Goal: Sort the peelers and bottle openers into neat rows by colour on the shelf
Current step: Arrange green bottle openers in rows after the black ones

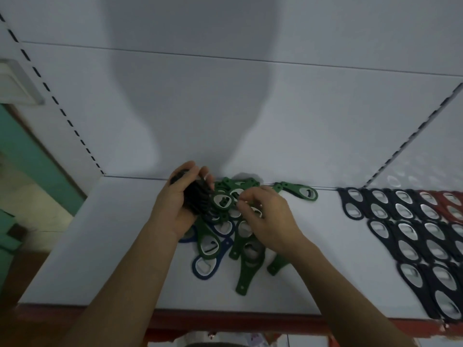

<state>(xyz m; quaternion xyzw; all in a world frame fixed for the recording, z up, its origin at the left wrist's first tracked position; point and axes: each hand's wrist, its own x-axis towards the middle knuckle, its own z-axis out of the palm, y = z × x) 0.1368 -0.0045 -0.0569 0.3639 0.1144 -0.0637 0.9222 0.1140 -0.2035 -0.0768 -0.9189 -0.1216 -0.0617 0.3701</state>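
Left hand (179,200) curls its fingers round a dark stack (196,199) — right hand (266,219) fingertips pinch a green opener (221,201) just beside the stack.

— Loose pile (225,236), location?
— On the shelf (100,246), under the right fingers (246,200); held stack (198,199) just left, in the left fingers (191,170).
— Laid rows (411,234)?
— Same shelf, well right of both.

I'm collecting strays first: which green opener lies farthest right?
The green opener against the back wall, beyond the right hand, its ring end toward the dark rows; the rest are heaped together.
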